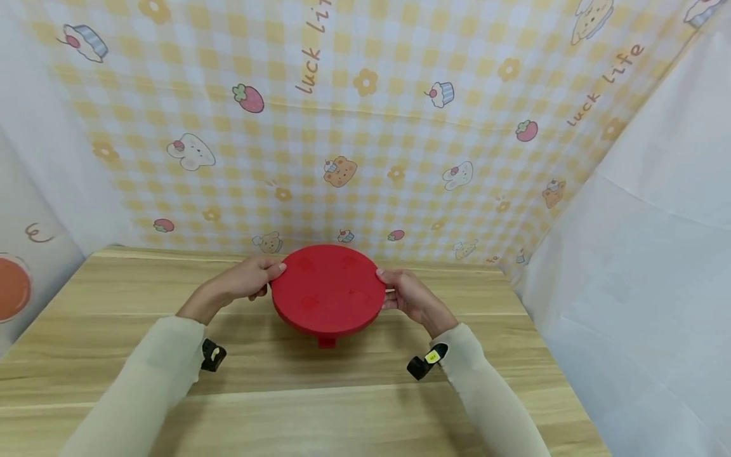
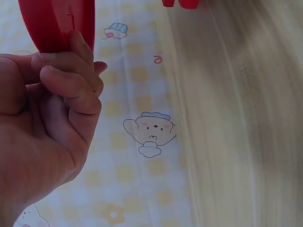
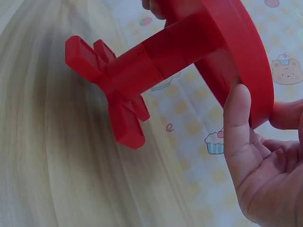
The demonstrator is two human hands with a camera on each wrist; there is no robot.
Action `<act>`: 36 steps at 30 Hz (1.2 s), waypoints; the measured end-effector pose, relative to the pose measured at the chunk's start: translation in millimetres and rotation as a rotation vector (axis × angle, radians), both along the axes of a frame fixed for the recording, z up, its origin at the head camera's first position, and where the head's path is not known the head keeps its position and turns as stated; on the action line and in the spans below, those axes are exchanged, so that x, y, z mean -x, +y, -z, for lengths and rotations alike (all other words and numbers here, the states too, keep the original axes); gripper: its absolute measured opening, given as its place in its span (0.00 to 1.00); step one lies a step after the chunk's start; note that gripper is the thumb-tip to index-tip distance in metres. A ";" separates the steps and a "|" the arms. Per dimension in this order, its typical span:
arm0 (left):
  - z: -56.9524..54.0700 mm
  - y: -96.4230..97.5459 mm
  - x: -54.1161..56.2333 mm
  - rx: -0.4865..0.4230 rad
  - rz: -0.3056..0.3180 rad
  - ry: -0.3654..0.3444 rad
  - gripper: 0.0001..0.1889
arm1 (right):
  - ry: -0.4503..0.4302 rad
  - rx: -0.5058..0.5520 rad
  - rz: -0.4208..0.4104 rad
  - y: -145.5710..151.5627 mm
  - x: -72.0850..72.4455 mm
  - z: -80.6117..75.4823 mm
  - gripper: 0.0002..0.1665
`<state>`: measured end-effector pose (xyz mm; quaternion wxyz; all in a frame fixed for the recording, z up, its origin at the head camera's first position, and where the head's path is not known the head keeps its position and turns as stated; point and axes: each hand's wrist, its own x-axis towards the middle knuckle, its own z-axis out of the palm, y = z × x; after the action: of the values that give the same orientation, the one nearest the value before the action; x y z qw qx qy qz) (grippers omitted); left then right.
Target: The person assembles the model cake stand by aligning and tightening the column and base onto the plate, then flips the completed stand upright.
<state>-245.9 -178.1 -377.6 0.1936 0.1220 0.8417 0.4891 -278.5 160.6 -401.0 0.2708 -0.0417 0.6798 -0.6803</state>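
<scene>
A small red round pedestal table (image 1: 328,289), like a toy or stand, is held by its rim between both hands. Its top is a flat disc; in the right wrist view a thick column (image 3: 156,56) runs down to a base with several short feet (image 3: 125,123). My left hand (image 1: 251,279) pinches the rim on the left, thumb on top and fingers beneath. On the opposite side, my right hand (image 1: 408,293) grips the rim the same way. Whether the feet touch the wooden tabletop cannot be told.
A wood-grain tabletop (image 1: 274,419) lies under the arms. Behind it hangs a yellow checked cloth (image 1: 400,139) with cartoon prints. A white sheet (image 1: 645,254) borders the right side. Black wrist cameras (image 1: 213,355) sit on both cuffs.
</scene>
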 end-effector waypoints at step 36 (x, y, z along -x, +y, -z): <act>24.7 8.7 -7.5 0.048 0.000 0.112 0.22 | 0.034 -0.134 0.023 -10.3 -15.8 20.7 0.25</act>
<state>-238.4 -169.4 -402.4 0.1490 0.1444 0.8626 0.4614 -262.7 150.3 -421.7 0.2536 -0.0272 0.7287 -0.6355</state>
